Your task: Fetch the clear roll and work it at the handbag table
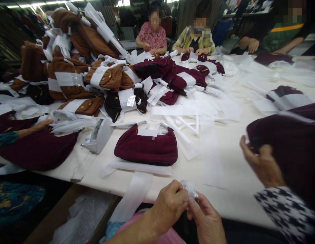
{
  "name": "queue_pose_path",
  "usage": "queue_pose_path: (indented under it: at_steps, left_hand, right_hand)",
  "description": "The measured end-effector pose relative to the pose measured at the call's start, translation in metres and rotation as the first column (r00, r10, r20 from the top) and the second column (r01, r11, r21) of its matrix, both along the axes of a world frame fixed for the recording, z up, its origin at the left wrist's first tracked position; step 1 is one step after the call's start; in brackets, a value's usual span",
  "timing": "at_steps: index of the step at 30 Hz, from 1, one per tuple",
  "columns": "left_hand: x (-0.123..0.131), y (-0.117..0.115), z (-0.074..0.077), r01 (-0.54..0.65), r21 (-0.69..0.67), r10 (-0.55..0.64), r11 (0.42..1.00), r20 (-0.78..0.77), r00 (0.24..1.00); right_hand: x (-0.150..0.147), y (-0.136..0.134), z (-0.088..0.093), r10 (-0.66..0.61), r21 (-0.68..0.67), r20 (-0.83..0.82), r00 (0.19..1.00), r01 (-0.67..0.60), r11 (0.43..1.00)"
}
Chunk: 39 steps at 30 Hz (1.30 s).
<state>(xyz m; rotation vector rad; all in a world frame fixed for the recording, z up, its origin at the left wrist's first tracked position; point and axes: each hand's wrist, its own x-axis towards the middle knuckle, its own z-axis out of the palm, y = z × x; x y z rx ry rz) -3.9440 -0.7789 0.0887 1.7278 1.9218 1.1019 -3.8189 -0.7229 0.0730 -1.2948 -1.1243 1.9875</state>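
At the table's front edge, my left hand and my right hand come together, fingers pinched on a small crumpled piece of clear plastic. What kind of plastic piece it is, I cannot make out. Just beyond them a maroon handbag lies on the white table, white paper at its top opening and wrapping on its handle. A rolled strip of white paper rests along the bag's near side. Another white paper strip hangs over the table edge, left of my hands.
Brown wrapped bags are heaped at the back left, with maroon bags beside them. A grey tape dispenser stands left of the handbag. Co-workers' hands work at both sides. Below the edge sits a box of plastic.
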Motion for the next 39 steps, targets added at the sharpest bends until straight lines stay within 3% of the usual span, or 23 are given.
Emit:
queue_pose_path:
  at_steps: [5,12,16,18,20,22,23,25,29,35,39]
  left_hand:
    - [-0.001,0.005,-0.008,0.055,0.035,-0.051,0.998,-0.1,0.994]
    - [0.006,0.015,-0.012,0.009,-0.009,-0.008,1.0,0.137,0.991]
    - [0.004,0.019,-0.007,-0.068,-0.177,0.137,0.982,0.418,0.898]
    - [0.001,0.02,-0.006,-0.068,-0.276,0.235,0.959,0.634,0.737]
    - [-0.003,0.021,-0.009,-0.009,-0.292,0.269,0.956,0.869,0.416]
    - [-0.006,0.022,-0.011,0.009,-0.268,0.267,0.963,0.96,0.09]
    - [-0.007,0.022,-0.012,0.0,-0.272,0.272,0.962,0.962,-0.006]
    - [-0.007,0.023,-0.012,-0.008,-0.291,0.29,0.957,0.955,-0.065]
    - [-0.006,0.022,-0.007,-0.052,-0.267,0.265,0.962,0.963,-0.042]
    - [-0.003,0.02,-0.008,-0.162,-0.191,0.23,0.968,0.932,0.278]
    - [0.0,0.019,-0.008,-0.186,-0.182,0.247,0.966,0.867,0.434]
  right_hand:
    - [-0.004,0.0,-0.002,-0.175,-0.37,-0.242,0.954,0.076,0.926]
    - [-0.005,0.003,-0.003,-0.226,-0.414,-0.332,0.916,0.074,0.907]
    - [-0.004,0.01,-0.003,-0.28,-0.433,-0.329,0.902,0.119,0.893]
    - [-0.002,0.016,-0.003,-0.296,-0.41,-0.296,0.908,0.159,0.898]
    - [0.0,0.021,-0.004,-0.303,-0.371,-0.256,0.918,0.196,0.908]
    - [0.002,0.024,-0.005,-0.287,-0.323,-0.228,0.93,0.205,0.924]
    - [0.003,0.024,-0.006,-0.266,-0.303,-0.22,0.939,0.193,0.933]
    - [0.004,0.023,-0.007,-0.22,-0.272,-0.206,0.953,0.16,0.949]
    - [0.004,0.021,-0.008,-0.179,-0.255,-0.197,0.964,0.126,0.959]
    - [0.001,0.014,-0.008,-0.145,-0.198,-0.18,0.973,0.109,0.974]
    - [-0.002,0.011,-0.008,-0.069,-0.131,-0.161,0.984,0.048,0.99]
